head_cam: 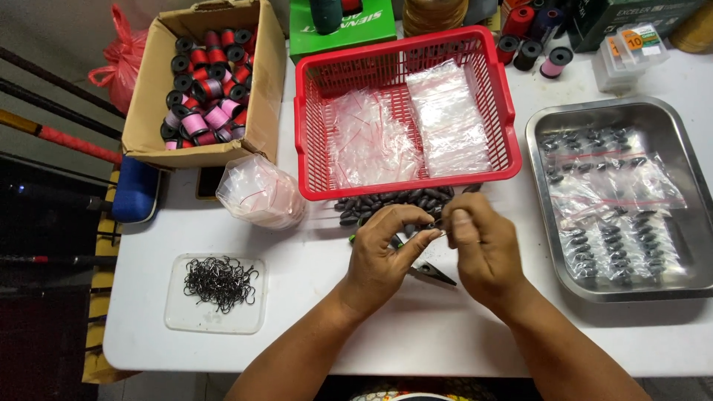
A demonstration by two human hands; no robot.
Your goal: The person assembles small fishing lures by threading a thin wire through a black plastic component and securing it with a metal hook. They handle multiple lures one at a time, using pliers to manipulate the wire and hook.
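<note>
On one white table [312, 327], left hand [382, 256] and right hand [483, 249] pinching something tiny, one red basket [405, 52], one steel tray [672, 111].

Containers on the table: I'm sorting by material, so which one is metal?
The steel tray at the right edge, holding small bags of dark sinkers. The red basket is plastic and the box of spools is cardboard.

Small dark oval sinker [437, 223] pinched between the fingertips of left hand [382, 260] and right hand [483, 252], held just above the white table [297, 327], near its middle; too small to make out more detail. Loose pile of dark oval sinkers [394, 202] lies on the table just behind the hands, against the front wall of the red basket [312, 148]. Pliers [431, 275] lie flat beneath the hands, jaws pointing right.
</note>
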